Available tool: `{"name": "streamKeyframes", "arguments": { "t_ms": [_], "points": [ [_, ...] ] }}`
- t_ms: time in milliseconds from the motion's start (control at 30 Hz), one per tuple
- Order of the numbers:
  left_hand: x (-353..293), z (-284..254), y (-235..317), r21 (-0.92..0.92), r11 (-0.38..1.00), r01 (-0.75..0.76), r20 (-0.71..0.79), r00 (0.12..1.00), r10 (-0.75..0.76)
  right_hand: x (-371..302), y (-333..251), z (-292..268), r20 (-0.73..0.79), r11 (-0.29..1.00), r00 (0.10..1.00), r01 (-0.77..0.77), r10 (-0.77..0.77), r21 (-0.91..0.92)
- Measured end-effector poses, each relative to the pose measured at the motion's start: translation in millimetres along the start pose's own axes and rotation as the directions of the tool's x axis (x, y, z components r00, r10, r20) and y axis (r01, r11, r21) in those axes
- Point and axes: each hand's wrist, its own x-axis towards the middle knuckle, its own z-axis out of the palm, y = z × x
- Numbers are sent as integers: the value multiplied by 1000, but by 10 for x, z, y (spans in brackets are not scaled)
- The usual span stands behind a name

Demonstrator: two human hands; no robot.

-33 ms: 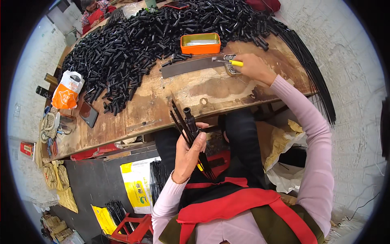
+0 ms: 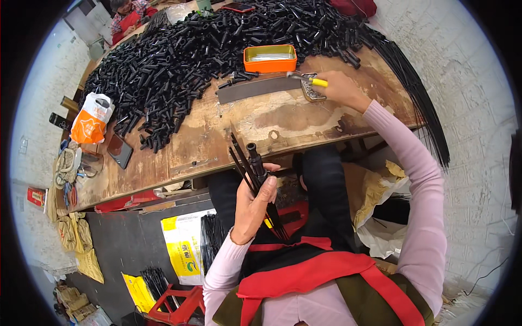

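Observation:
My left hand is closed around a bundle of thin black rods and a black stepped tube with a round mouth at its top. The bundle tilts in front of the table's near edge, over my lap. At the table's right side, my right hand grips a yellow-handled tool with a metal head; its exact kind is unclear. Under and beside this tool lies a small tin of tiny metal pieces. A flat dark strip rests on the wood to its left.
A heap of black tubes covers the far table. Before it stands an orange box holding thin silvery pieces. Long black rods hang over the right edge. A phone and an orange-white bag lie left. Another person sits far left.
The tool's metal head has shifted slightly farther away and to the right above the tin. My left hand keeps the same hold on the rods and tube.

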Motion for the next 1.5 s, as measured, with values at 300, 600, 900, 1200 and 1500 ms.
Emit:
{"name": "streamKeyframes", "arguments": {
  "t_ms": [300,600,900,1200,1500],
  "points": [
    [-70,1,-25,-31,999,-13,-25,1000,12,48,147,-14,193,909,947,-304,256,286],
    [53,-46,-93,-49,999,-19,-27,999,18,-9,-126,-103,73,984,994,-62,75,-170],
    [-15,-55,-113,-48,998,-27,-51,998,24,46,-64,-16,77,973,997,37,-20,-230],
    [-206,11,-41,-49,996,-79,-28,997,78,190,250,-136,296,663,919,-394,262,637],
    [-439,-54,-37,-70,993,-98,37,994,100,-537,-739,-324,437,222,882,-468,175,856]
  ]
}}
